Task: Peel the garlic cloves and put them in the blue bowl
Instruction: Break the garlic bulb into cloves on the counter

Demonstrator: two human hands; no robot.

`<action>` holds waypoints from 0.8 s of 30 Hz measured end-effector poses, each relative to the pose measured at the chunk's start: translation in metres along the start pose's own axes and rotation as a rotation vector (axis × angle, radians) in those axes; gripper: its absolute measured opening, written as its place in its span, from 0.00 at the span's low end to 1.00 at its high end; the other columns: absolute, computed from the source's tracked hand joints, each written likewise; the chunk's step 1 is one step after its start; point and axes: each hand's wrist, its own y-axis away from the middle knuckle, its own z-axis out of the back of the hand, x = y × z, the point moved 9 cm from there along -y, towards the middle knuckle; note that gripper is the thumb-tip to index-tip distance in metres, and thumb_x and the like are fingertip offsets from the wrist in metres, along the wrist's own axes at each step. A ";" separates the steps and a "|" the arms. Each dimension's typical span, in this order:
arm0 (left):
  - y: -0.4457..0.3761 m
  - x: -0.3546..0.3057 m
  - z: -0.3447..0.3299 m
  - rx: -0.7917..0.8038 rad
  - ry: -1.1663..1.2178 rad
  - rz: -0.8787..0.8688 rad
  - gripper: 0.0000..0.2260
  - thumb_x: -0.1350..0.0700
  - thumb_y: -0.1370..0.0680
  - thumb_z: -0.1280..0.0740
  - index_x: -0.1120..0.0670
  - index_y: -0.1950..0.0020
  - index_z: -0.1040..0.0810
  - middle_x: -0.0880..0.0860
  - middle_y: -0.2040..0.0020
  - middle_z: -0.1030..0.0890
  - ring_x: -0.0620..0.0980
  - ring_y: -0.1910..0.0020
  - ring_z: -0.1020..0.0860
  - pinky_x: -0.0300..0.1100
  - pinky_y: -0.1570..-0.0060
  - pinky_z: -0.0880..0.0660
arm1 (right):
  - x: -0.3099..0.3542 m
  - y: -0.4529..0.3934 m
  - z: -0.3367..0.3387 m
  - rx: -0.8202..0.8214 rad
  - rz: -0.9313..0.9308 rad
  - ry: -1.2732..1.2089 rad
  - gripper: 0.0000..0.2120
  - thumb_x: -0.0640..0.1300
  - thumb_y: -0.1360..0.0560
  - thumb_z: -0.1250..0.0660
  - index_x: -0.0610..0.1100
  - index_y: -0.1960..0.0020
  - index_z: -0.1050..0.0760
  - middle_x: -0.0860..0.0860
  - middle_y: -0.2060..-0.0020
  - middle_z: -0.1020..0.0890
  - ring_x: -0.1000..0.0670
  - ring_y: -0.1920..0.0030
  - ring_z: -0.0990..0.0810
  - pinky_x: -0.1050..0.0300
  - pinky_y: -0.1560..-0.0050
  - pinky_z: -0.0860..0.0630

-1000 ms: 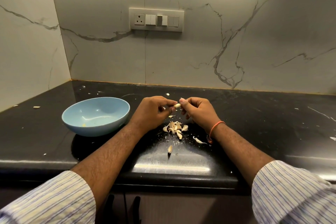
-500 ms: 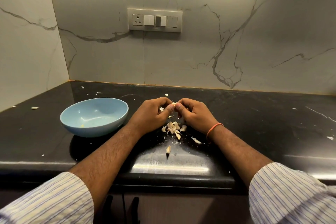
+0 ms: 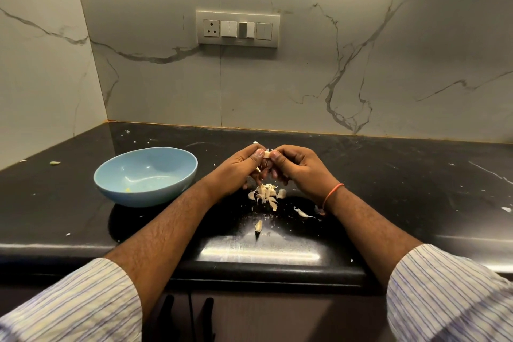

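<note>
Both hands have drawn closer since a second ago: the clove that showed in a small gap between them is now nearly hidden between thumbs that almost touch. Seen from the head camera, the left hand [image 3: 236, 168] and right hand [image 3: 298, 168] hover just above the black counter [image 3: 416, 189], about midway along it and between its front and back edges, fingers curled, thumb tips pinching one garlic clove [image 3: 266, 154] from either side. Only a pale sliver of it shows, so how much skin remains cannot be told. Directly beneath lies a heap of garlic pieces [image 3: 266, 193]; peel and unpeeled cloves are hard to tell apart there. One lone clove [image 3: 258, 226] lies nearer the front edge. Well to the left stands the blue bowl [image 3: 145, 175], holding only a yellowish speck. A small, slick clove squeezed between two thumbs could pop out and skid off the counter, or fall into the heap and get lost among the skins.
</note>
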 end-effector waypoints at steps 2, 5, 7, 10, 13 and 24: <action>0.001 -0.002 0.006 -0.082 -0.100 -0.013 0.12 0.52 0.11 0.43 0.56 0.48 0.24 0.54 0.58 0.20 0.47 0.63 0.23 0.39 0.65 0.27 | -0.002 0.000 0.002 -0.026 -0.009 0.060 0.12 0.43 0.14 0.36 0.42 0.52 0.18 0.45 0.65 0.19 0.48 0.65 0.23 0.55 0.64 0.24; 0.007 -0.014 0.020 -0.284 -0.529 -0.142 0.11 0.50 0.13 0.37 0.52 0.50 0.19 0.48 0.63 0.19 0.45 0.66 0.24 0.47 0.62 0.25 | 0.000 0.000 0.010 -0.148 0.030 0.366 0.12 0.46 0.16 0.32 0.52 0.58 0.18 0.58 0.70 0.20 0.58 0.68 0.23 0.59 0.62 0.25; 0.012 -0.022 0.024 -0.363 -0.700 -0.220 0.12 0.47 0.15 0.36 0.51 0.51 0.17 0.47 0.64 0.19 0.46 0.65 0.23 0.49 0.63 0.24 | 0.006 0.001 0.009 -0.217 0.079 0.541 0.10 0.48 0.17 0.30 0.52 0.57 0.17 0.59 0.71 0.21 0.57 0.68 0.23 0.57 0.64 0.26; 0.015 -0.030 0.023 -0.401 -0.779 -0.281 0.14 0.46 0.16 0.36 0.53 0.51 0.16 0.47 0.64 0.19 0.48 0.66 0.22 0.50 0.63 0.24 | 0.011 0.001 0.007 -0.266 0.109 0.666 0.09 0.49 0.18 0.30 0.49 0.56 0.16 0.56 0.72 0.23 0.54 0.70 0.25 0.55 0.66 0.28; 0.012 -0.022 0.023 -0.369 -0.642 -0.211 0.10 0.50 0.14 0.36 0.52 0.50 0.18 0.48 0.65 0.20 0.45 0.67 0.24 0.47 0.63 0.26 | 0.010 0.002 0.009 -0.223 0.081 0.528 0.10 0.48 0.17 0.31 0.50 0.56 0.17 0.54 0.70 0.20 0.54 0.68 0.24 0.54 0.64 0.26; 0.014 -0.021 0.022 -0.367 -0.778 -0.162 0.12 0.47 0.14 0.37 0.50 0.52 0.20 0.47 0.64 0.20 0.48 0.65 0.23 0.50 0.63 0.24 | -0.006 -0.001 0.008 -0.143 -0.050 0.418 0.13 0.47 0.17 0.31 0.52 0.60 0.19 0.59 0.72 0.20 0.59 0.69 0.24 0.61 0.62 0.28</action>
